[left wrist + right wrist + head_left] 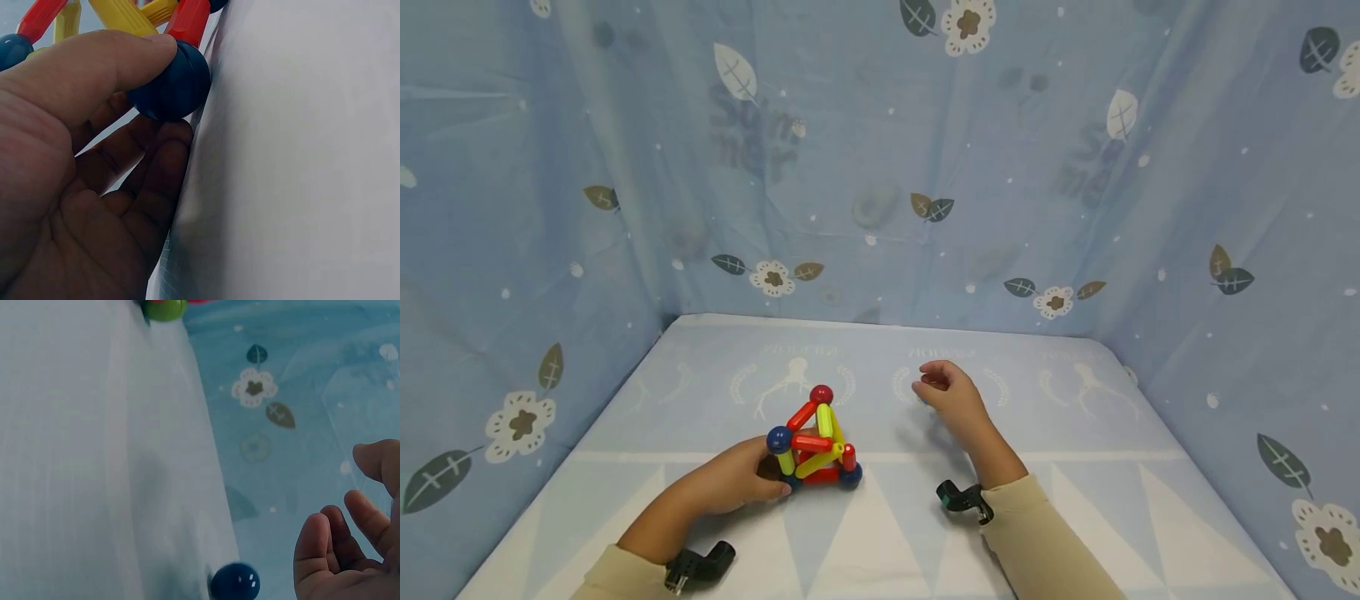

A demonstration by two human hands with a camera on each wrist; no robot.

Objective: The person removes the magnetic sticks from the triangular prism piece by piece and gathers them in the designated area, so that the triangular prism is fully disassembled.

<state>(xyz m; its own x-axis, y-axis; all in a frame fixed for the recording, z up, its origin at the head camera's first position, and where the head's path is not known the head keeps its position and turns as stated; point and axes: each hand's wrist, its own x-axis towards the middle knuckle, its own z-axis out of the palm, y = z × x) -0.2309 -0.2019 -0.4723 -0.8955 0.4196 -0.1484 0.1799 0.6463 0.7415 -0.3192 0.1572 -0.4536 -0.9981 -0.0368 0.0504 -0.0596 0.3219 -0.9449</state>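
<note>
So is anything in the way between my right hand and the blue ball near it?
Nothing visible is: the right wrist view shows an open gap between the right hand and the blue ball, with only patterned fabric behind.

The bench (pixel 895 575) wears a pale blue and white cover (pixel 1052 417), with triangles (pixel 865 533) nearer the person than the right fingers (pixel 929 392) and antler-like prints (pixel 795 373) beyond the left fingers (pixel 771 490). A rod-and-ball structure (pixel 812 444) stands on it against the left fingers; a blue ball (pixel 235 582) lies near the right fingers.
</note>
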